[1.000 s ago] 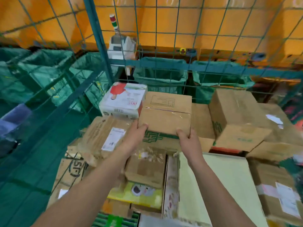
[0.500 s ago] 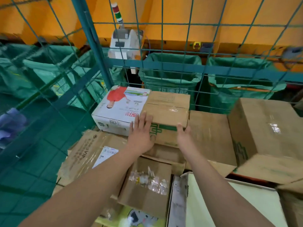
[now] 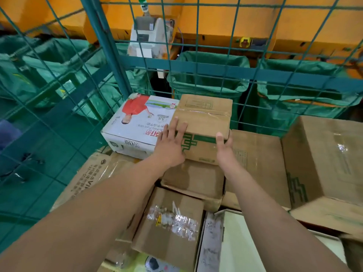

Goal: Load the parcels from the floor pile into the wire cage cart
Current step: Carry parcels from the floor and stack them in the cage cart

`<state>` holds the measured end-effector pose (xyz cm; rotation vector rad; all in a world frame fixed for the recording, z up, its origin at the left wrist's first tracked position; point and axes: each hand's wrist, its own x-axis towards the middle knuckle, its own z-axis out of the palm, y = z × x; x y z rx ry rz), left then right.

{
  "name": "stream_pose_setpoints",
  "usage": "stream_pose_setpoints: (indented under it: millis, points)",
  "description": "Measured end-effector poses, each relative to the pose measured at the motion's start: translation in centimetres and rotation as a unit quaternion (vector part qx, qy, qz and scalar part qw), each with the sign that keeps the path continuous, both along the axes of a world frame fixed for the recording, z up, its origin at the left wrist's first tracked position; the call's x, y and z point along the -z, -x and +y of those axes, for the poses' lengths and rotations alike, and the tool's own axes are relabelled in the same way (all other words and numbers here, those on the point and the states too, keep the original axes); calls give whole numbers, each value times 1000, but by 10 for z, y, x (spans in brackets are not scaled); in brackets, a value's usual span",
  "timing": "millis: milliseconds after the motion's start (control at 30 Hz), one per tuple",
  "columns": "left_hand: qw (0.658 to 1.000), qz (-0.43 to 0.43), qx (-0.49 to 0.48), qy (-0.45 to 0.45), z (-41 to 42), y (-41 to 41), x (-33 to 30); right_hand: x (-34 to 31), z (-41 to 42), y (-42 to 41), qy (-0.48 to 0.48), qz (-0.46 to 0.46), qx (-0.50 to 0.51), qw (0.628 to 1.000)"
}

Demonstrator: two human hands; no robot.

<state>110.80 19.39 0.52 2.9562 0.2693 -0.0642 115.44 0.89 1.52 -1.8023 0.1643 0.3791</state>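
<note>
Small taped brown cardboard box (image 3: 204, 116) sits on the stack at the back of the green wire cage cart (image 3: 110, 61), snug beside the white printed carton (image 3: 137, 122). My left hand (image 3: 170, 142) lies flat, fingers straight, on its near-left corner; my right hand (image 3: 224, 146) cups the near-right corner. Its long axis runs away from me, so it looks ready for a push straight ahead.

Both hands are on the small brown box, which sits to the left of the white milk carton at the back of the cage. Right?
No. In the head view the brown box sits right of the white carton, not left. Both hands, left and right, are on it.
</note>
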Motion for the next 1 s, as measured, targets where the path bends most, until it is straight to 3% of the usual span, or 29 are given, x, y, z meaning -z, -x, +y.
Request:
stream_pose_setpoints:
  millis: [167, 267, 367, 467, 567, 700, 833, 1000]
  points:
    - [997, 46, -32, 56, -7, 3, -22, -16, -5, 7, 23, 40, 7, 999]
    - [982, -25, -97, 163, -27, 27, -24, -28, -13, 22, 18, 60, 64, 996]
    - [956, -100, -133, 240, -44, 74, -16, -33, -16, 59, 30, 41, 53, 997]
    - [932, -98, -145, 317, -51, 126, -12, -22, -8, 113, 11, 39, 24, 999]
    - [900, -112, -192, 374, -53, 186, -17, -9, 9, 177, -9, 105, -23, 994]
    - [825, -133, -258, 484, -50, 274, -20, -8, 34, 258, -53, 122, -75, 988]
    - [703, -190, -352, 588, -46, 379, -13, -9, 54, 349, -77, 139, -113, 981]
    - [603, -235, -457, 610, -44, 526, 5, 12, 64, 486, -84, 154, -220, 960]
